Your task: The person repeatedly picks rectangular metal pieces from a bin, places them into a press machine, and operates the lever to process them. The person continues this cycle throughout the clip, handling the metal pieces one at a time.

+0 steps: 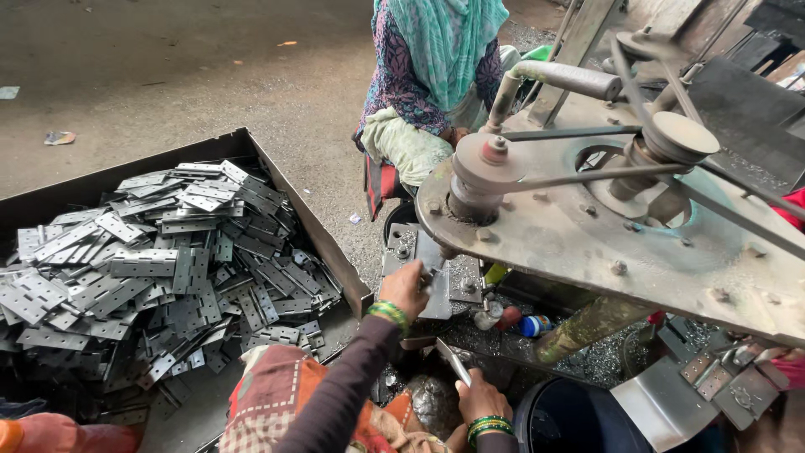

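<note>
Left hand (406,288) presses a hinge plate (439,281) onto the drill-press bed (401,252) under the spindle, fingers closed on it. Right hand (482,398) pinches a second plate (453,361) near the bed's front edge. The tray (327,243) at left holds a large heap of hinges (159,268); judged, most remain.

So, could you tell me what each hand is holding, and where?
Left hand presses a hinge plate under the drill, grip hidden; right hand holds another plate by its lower end.
</note>
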